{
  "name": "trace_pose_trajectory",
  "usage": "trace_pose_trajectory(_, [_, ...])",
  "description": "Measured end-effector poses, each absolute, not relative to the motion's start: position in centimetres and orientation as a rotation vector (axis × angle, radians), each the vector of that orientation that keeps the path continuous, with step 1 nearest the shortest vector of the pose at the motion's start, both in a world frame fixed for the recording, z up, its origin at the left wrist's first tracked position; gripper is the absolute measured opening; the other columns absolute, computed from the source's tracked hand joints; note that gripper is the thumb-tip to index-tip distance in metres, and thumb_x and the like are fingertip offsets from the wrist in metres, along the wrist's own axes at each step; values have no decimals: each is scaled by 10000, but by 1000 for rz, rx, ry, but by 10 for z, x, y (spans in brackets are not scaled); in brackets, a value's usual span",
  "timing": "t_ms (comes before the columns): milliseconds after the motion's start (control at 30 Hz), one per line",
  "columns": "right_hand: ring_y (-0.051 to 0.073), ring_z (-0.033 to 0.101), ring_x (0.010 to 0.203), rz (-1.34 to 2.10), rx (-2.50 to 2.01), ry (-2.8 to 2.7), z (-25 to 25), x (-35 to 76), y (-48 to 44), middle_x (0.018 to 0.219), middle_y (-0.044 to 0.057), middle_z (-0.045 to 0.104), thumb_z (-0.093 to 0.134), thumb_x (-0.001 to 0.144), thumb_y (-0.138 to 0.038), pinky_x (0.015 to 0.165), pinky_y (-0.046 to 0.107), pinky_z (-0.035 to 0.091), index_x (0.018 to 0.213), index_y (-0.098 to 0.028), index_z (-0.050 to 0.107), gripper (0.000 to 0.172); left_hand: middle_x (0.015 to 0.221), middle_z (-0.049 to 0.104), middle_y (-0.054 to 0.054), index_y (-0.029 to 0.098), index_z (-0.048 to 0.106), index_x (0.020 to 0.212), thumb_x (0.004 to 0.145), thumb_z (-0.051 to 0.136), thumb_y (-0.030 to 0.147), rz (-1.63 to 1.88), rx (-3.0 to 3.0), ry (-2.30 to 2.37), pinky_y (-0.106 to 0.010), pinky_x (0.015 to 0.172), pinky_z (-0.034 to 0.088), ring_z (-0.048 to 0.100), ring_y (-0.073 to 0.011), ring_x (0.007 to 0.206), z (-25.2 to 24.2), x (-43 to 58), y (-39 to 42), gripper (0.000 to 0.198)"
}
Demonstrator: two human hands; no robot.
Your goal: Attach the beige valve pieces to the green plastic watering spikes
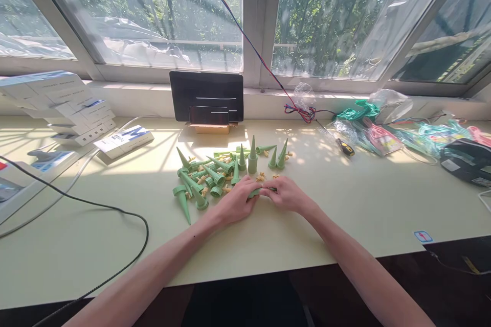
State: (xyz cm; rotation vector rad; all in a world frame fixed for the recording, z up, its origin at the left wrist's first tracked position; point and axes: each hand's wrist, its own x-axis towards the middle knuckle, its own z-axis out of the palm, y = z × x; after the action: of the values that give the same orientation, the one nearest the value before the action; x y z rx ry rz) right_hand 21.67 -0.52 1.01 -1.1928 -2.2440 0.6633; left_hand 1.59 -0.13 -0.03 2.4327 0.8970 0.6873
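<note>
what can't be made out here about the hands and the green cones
All in the head view:
- Green cone held between the left hand and right hand: the fingers cover most of it, so its ends are hidden.
- Small yellow pieces: too small to tell their shape.
- White boxes: print too small to read.
- Black case: cut off by the right edge.
</note>
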Motion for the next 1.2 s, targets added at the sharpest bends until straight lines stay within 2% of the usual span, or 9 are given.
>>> trace_pose_trajectory(533, [101,273,537,668,-1243,-2285,16,216,-7,527,-54,363,558,897,-213,544,235,232,727,-194,702,224,841,633,-61,180,656,1025,923,474,119,686,2458,891,-344,785,461,511,-222,876,2,17,-2,217])
trace_pose_trajectory(833, [102,309,541,597,-1255,-2318,14,216,-8,550,-43,447,548,925,-197,563,228,258,784,-205,701,208,855,638,-60,178,661,1049,924,480,108,702,2477,895,-343,803,479,520,-209,875,1,16,-1,231])
trace_pose_trajectory(1000, [111,364,572,589,-1171,-2146,4,214,-7,597,-21,508,559,944,-315,572,237,299,765,-183,685,256,946,663,-81,189,651,1153,913,493,118,815,2440,919,-344,820,494,564,-218,939,-1,14,1,296])
trace_pose_trajectory(1133, [103,388,534,695,-1102,-1834,2,214,-5,656,-15,535,547,946,-455,534,240,343,919,-180,672,303,989,694,-77,204,675,1153,904,559,228,940,2242,980,-340,823,496,613,-212,914,8,14,1,275])
trace_pose_trajectory(1200, [112,432,542,708,-1082,-1686,2,213,-6,669,-16,524,539,946,-477,529,244,371,1023,-183,641,321,951,707,-72,193,699,1102,890,603,318,984,2064,1014,-301,734,495,625,-195,819,13,15,-1,264])
